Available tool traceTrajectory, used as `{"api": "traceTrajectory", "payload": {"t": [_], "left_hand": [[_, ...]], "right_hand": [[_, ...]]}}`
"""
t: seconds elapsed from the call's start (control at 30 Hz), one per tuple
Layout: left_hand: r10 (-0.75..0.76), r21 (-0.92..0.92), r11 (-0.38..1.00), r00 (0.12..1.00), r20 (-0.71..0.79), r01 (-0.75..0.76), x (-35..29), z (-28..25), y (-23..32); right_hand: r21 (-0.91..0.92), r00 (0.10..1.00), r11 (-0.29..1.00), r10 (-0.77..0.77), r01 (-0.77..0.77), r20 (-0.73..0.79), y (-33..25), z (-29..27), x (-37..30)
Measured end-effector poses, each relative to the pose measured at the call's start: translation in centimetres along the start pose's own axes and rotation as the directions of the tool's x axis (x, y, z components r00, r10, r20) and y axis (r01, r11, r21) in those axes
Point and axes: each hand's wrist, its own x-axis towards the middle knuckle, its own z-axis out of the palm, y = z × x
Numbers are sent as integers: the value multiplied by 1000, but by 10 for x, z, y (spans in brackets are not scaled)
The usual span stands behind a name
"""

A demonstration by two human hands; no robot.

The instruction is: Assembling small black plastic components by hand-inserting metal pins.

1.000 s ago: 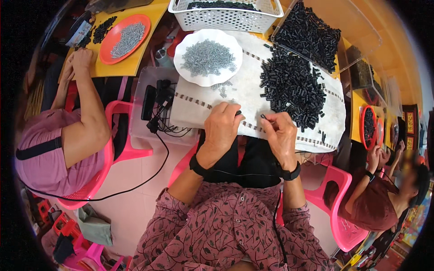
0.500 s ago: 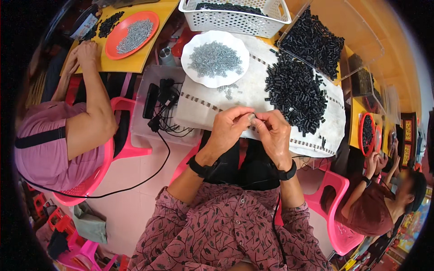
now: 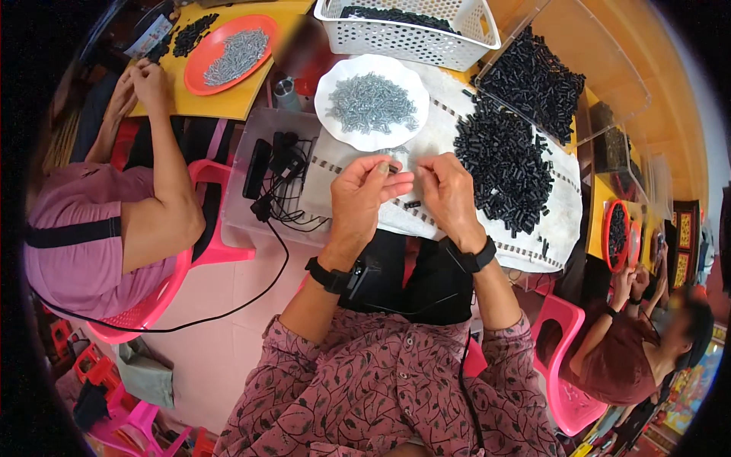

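Over the near part of the white cloth (image 3: 442,95), my left hand (image 3: 365,189) pinches a small black cylindrical piece (image 3: 393,169) between thumb and forefinger, its other fingers stretched out. Just to its right, my right hand (image 3: 451,190) has its thumb and fingertips together; anything between them is too small to make out. One loose black piece (image 3: 412,204) lies on the cloth between the hands. Beyond my left hand stands a white scalloped plate (image 3: 332,70) heaped with small silvery metal pins (image 3: 371,103). A big pile of black pieces (image 3: 502,164) lies beyond my right hand.
A white perforated basket (image 3: 403,50) and a clear plastic bin (image 3: 620,99), both holding black pieces, stand at the back. Left of the cloth is a clear tub (image 3: 242,169) with cables. A person (image 3: 122,221) sits at left by an orange plate (image 3: 199,65), another (image 3: 632,346) at right.
My hands have moved apart and away from me, from fingertips touching to a gap between them. A loose black piece now shows on the cloth there.
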Motion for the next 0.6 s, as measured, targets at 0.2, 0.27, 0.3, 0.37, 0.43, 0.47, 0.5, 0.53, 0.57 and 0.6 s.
{"api": "traceTrajectory", "payload": {"t": [0.2,0.27,0.3,0.37,0.43,0.47,0.5,0.53,0.57,0.6], "left_hand": [[-11,-93,996,1000,2,11,2,-3,1],[-62,-138,988,997,51,68,1,-3,1],[-62,-138,988,997,51,68,1,-4,-1],[-71,-131,988,992,105,84,0,-5,-4],[-53,-124,990,991,121,68,-1,-3,-4],[-39,-117,992,990,136,55,-1,-2,-4],[-39,-116,992,990,135,55,-2,-2,-5],[-38,-92,994,987,154,53,-2,-2,-7],[-38,-69,996,984,174,50,-2,-1,-8],[-39,-68,996,984,175,52,-2,-2,-9]], "right_hand": [[-49,993,994,97,-94,65,4,9,6],[-29,991,993,114,-112,74,8,11,7],[-9,988,991,131,-131,83,9,11,7],[-18,988,991,134,-133,78,10,11,6],[-29,989,992,128,-126,69,8,9,6],[-10,992,993,119,-119,50,8,7,4],[11,993,993,113,-113,32,7,5,2],[12,993,993,113,-114,32,6,3,-1],[37,993,992,121,-121,11,4,1,-3],[61,991,990,131,-130,-12,1,-3,-6]]}}
